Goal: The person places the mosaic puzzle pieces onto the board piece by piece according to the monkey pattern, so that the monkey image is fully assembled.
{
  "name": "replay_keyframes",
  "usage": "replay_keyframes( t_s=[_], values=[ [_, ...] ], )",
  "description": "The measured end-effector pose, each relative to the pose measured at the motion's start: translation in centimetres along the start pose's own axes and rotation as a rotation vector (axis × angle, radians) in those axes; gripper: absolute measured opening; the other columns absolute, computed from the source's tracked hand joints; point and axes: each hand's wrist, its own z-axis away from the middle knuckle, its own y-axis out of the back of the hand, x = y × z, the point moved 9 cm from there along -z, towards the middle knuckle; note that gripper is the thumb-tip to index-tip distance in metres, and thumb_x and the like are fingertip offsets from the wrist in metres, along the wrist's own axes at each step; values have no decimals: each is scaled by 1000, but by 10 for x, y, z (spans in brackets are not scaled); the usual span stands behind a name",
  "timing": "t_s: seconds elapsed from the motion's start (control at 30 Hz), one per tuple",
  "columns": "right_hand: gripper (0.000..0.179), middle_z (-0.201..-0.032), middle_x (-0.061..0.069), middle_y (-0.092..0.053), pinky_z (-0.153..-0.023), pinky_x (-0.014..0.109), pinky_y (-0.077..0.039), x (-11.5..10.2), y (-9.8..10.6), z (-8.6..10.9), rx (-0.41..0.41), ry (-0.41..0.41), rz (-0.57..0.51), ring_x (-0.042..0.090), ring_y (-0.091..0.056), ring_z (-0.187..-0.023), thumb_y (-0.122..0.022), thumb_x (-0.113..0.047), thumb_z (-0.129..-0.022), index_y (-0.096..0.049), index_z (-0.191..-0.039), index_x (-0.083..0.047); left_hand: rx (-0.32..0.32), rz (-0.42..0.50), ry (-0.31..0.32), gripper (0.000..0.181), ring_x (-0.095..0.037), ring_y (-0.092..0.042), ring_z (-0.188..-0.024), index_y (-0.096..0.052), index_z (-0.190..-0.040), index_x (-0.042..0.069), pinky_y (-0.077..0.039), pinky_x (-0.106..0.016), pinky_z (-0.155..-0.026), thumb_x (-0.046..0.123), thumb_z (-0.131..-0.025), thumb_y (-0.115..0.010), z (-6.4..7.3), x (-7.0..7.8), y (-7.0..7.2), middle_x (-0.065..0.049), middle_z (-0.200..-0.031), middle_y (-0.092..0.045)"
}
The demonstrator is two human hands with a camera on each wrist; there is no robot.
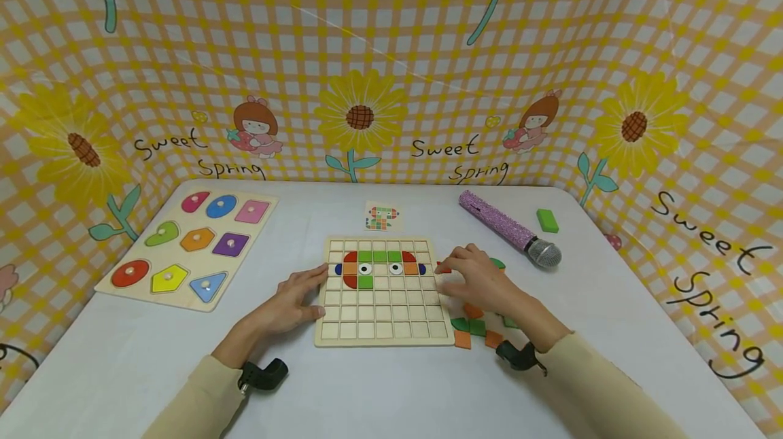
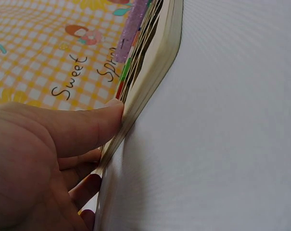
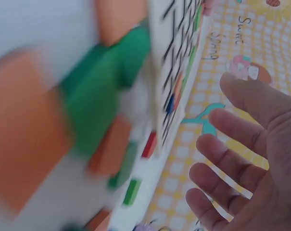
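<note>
A wooden grid board (image 1: 391, 334) lies flat on the table, with red, orange, green and blue tiles and two eye tiles set in its upper rows. Along its left edge, my left hand (image 1: 296, 300) touches the rim with thumb and fingertips; the left wrist view shows the thumb (image 2: 94, 127) against the board's side. My right hand (image 1: 483, 279) hovers just off the right edge, over loose tiles. Its fingers are spread and hold nothing in the right wrist view. A red tile (image 3: 149, 144) lies beside the board, near the right fingertips in the head view.
Several loose orange tiles (image 1: 463, 340) and green tiles (image 1: 477, 327) lie right of the board. Behind it is a picture card (image 1: 384, 216). A glittery purple microphone (image 1: 498, 221) and a green block (image 1: 547, 221) stand back right. A shape puzzle (image 1: 189, 249) lies left.
</note>
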Motion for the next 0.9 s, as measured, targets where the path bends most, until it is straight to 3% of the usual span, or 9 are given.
replay_keyframes(
  t_s=[0.47, 0.63, 0.9],
  values=[
    [18, -91, -5, -62, -75, 33, -40, 31, 3, 65, -27, -51, 120, 16, -48, -90, -77, -36, -75, -73, -87, -24, -6, 11, 4, 68, -36, -17, -144, -33, -145, 1, -11, -59, -112, 11, -86, -65, 1, 2, 0, -8, -158, -21],
    [24, -88, -7, -60, -71, 31, -37, 33, -2, 73, -61, -74, 149, 14, -45, -85, -78, -43, -70, -72, -84, -24, -6, 22, 2, 68, -37, -17, -143, -33, -145, 0, -11, -60, -112, 10, -85, -65, 2, 3, 0, -9, -158, -21],
    [27, -85, -9, -57, -71, 28, -35, 29, -10, 75, -66, -80, 168, 13, -44, -86, -82, -38, -66, -73, -85, -21, -7, 16, 9, 68, -35, -17, -144, -33, -145, 2, -11, -59, -112, 11, -85, -65, 1, 1, 0, -8, -158, -21]
  ],
)
